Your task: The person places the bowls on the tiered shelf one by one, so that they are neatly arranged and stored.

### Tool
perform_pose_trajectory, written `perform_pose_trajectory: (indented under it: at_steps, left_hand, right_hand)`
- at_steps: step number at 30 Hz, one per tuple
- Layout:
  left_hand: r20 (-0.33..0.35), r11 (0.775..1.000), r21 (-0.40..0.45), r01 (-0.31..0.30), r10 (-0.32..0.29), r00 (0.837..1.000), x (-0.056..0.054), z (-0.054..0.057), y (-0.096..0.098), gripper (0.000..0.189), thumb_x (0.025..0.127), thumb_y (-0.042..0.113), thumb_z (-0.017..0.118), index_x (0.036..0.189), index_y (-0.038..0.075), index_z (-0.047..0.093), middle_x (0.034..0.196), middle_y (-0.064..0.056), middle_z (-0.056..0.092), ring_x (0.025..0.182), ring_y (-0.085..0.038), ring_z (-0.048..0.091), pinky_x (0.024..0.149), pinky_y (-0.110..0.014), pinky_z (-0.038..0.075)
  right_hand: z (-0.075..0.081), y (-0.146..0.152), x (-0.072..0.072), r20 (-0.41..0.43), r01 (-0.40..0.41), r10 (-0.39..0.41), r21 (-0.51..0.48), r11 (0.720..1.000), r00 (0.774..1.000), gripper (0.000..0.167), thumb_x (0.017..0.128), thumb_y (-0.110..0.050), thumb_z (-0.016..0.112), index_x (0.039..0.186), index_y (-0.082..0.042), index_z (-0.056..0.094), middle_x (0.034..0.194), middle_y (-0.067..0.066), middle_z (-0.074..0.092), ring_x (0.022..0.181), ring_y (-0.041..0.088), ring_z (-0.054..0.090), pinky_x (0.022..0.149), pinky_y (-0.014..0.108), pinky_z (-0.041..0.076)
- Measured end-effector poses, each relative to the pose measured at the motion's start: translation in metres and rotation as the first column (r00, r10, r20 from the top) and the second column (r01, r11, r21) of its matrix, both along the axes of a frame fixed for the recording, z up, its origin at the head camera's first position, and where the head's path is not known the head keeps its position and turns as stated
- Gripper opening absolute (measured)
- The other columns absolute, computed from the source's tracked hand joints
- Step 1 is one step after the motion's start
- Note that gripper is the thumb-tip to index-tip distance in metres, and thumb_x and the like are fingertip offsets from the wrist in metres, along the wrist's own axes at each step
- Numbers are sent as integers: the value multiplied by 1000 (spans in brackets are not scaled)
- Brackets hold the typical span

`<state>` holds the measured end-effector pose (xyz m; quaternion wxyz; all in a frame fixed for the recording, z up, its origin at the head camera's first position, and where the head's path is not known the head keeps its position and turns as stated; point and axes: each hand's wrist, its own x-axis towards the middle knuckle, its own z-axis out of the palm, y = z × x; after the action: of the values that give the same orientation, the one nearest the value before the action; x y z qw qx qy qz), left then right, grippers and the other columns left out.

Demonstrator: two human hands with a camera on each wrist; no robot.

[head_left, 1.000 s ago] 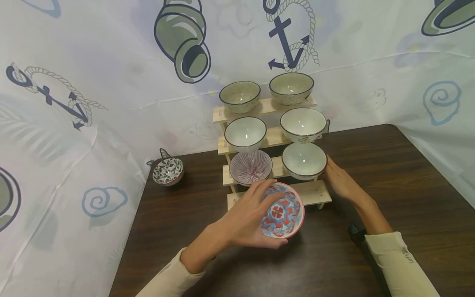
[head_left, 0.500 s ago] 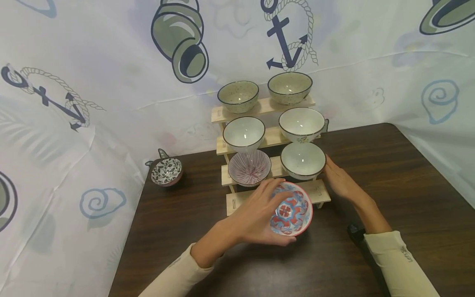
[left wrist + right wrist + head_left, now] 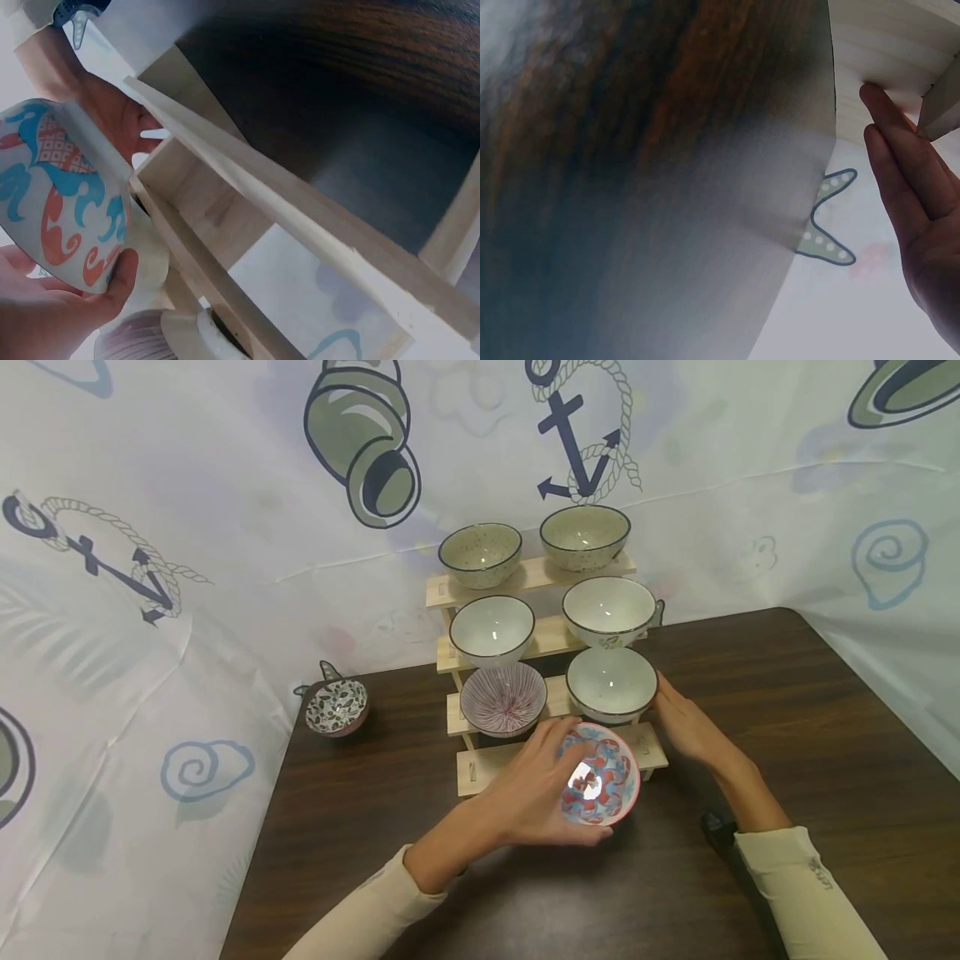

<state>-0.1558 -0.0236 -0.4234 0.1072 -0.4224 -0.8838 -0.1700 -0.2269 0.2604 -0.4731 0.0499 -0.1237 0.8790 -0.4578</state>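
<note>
My left hand (image 3: 528,797) grips a small bowl (image 3: 617,768) by its rim, thumb at the near side and fingers at the far side. Red and blue patterns cover the bowl inside and, in the left wrist view, outside. It is tilted in front of the lowest shelf of a wooden stepped rack (image 3: 483,768), overlapping that shelf in the head view. My right hand (image 3: 692,727) lies against the rack's right side with fingers extended; the right wrist view shows its fingertips (image 3: 871,96) at the wood. Close by it on the rack is a white dark-rimmed bowl (image 3: 611,683).
Beside that bowl sits a purple-striped bowl (image 3: 502,700). Higher shelves hold two white bowls, left (image 3: 492,628) and right (image 3: 609,606), and two speckled bowls, left (image 3: 480,553) and right (image 3: 585,535). A black-and-white leaf-patterned bowl (image 3: 337,708) stands far left on the dark table (image 3: 360,810).
My left hand has carried the patterned bowl to the right and slightly up in the head view, toward the lowest shelf's right end. My right hand has stayed at the rack's side.
</note>
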Motion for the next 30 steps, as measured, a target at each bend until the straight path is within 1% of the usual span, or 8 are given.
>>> perform_pose_trajectory:
  at_steps: [4,8,12,16,20,24,28,30]
  left_hand:
    - [11,999,-23,-34,34,999,0,-1,6,92,66,71,81,133,12,61,154,-14,42,141,-27,40,112,-39,47]
    - [35,997,-46,-63,65,997,1,-2,11,81,67,73,80,122,16,63,154,-12,41,142,-25,39,113,-38,47]
    - [52,994,-60,-86,89,995,2,-4,18,71,67,73,80,111,20,61,153,-9,42,139,-23,40,112,-36,47]
    - [28,993,-63,-97,99,995,1,-7,24,67,68,74,78,105,21,60,148,-9,45,134,-22,43,109,-33,47]
    - [2,993,-52,-103,103,995,0,-11,29,64,69,75,77,99,21,61,144,-9,48,128,-21,45,106,-31,47]
    - [-7,991,-60,-119,119,993,-2,-15,34,67,69,76,76,103,20,61,143,-9,48,129,-21,45,106,-32,47]
    - [-3,988,-66,-136,136,991,-2,-17,39,72,69,76,77,110,19,61,144,-10,48,131,-23,45,108,-35,47]
    - [0,988,-59,-146,146,989,-2,-19,40,72,69,75,77,110,19,61,143,-10,49,130,-23,46,108,-35,47]
  right_hand:
    - [0,0,1,5,0,0,-1,1000,1000,66,112,-53,14,168,-20,1,169,23,24,147,52,39,113,71,35]
    - [0,1,0,2,-6,6,-5,1000,1000,66,112,-51,14,168,-19,1,170,23,20,150,52,33,115,71,33]
    - [-1,1,0,-12,-20,19,-21,1000,1000,65,113,-47,16,168,-15,2,170,25,20,150,53,32,113,71,36]
    - [-2,2,-1,-21,-34,33,-39,999,999,63,114,-44,16,168,-12,3,169,26,21,148,53,35,109,70,41]
    - [-1,2,0,-25,-37,36,-28,999,999,62,115,-41,16,167,-11,4,169,27,22,148,54,35,110,70,40]
    - [-1,2,0,-35,-27,27,3,1000,999,62,114,-42,16,167,-11,7,168,27,23,146,54,37,111,70,39]
    - [-2,3,-1,-46,-21,21,9,1000,999,62,115,-41,16,167,-10,8,163,31,33,142,53,44,109,69,41]
    - [-2,3,-2,-46,-23,23,0,1000,999,62,115,-40,17,167,-8,8,160,33,36,141,53,46,108,68,43]
